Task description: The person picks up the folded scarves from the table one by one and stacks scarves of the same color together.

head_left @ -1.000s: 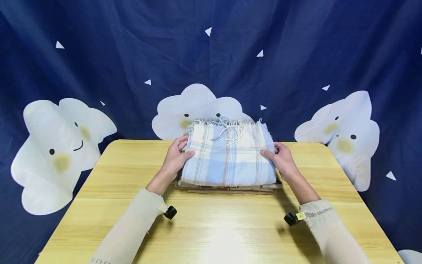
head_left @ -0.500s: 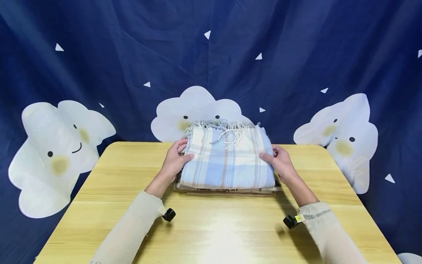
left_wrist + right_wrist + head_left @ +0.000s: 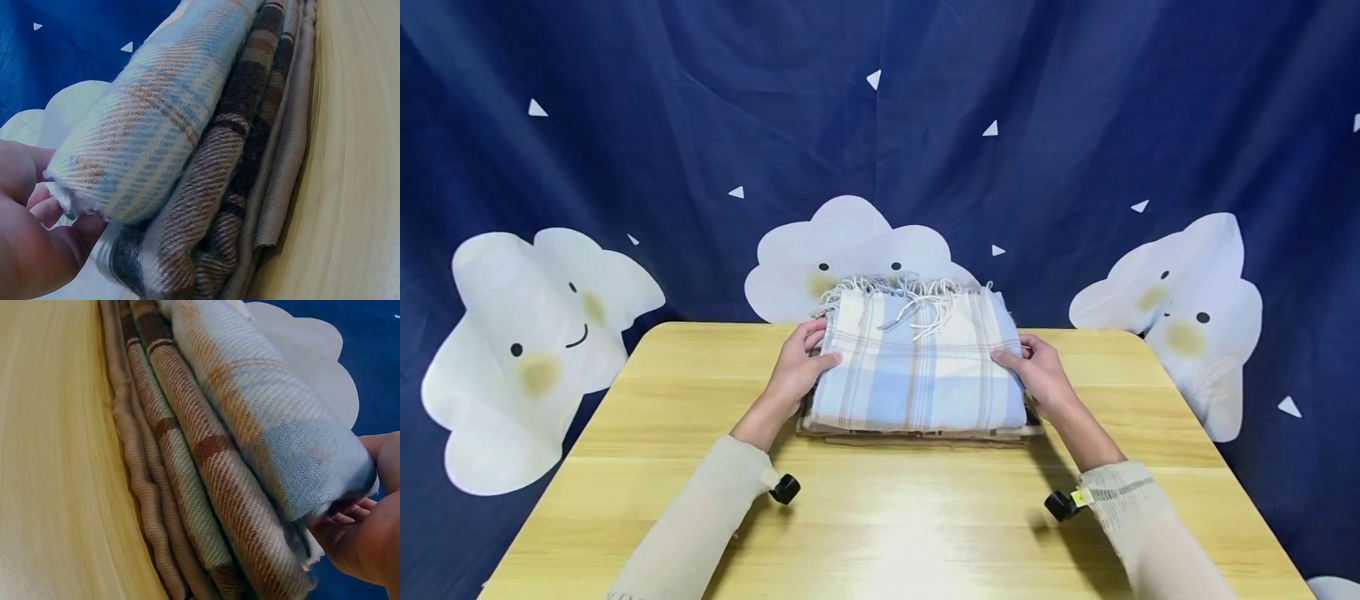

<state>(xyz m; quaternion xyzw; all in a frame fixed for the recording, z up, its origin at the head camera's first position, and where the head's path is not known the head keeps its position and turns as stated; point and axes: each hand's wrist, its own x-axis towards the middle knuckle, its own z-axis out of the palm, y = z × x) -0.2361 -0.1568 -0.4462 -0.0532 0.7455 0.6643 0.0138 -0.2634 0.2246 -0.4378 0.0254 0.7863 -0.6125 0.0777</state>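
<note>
A folded blue-and-white plaid scarf (image 3: 917,379) with a fringe along its far edge tops a stack on the table. My left hand (image 3: 797,367) grips its left side, thumb over the top and fingers tucked beneath. At the opposite side, my right hand (image 3: 1043,375) pinches it the same way. Below it, a folded brown plaid cloth (image 3: 209,162) shows its rounded layers in both wrist views. The lowest layer is a plain tan cloth (image 3: 147,494), lying on the wood. The fingers under the scarf are partly hidden.
The light wooden table (image 3: 880,508) extends in front of the stack and to both sides. Behind its far edge hangs a dark blue curtain (image 3: 880,133) printed with smiling clouds. A small black device (image 3: 786,489) sits at the left cuff, another black device (image 3: 1062,505) at the right.
Against one second ago, the plaid scarf and both hands sit slightly lower on the stack; the whole head view also shifted a little. Over the last half second hardly anything moves.
</note>
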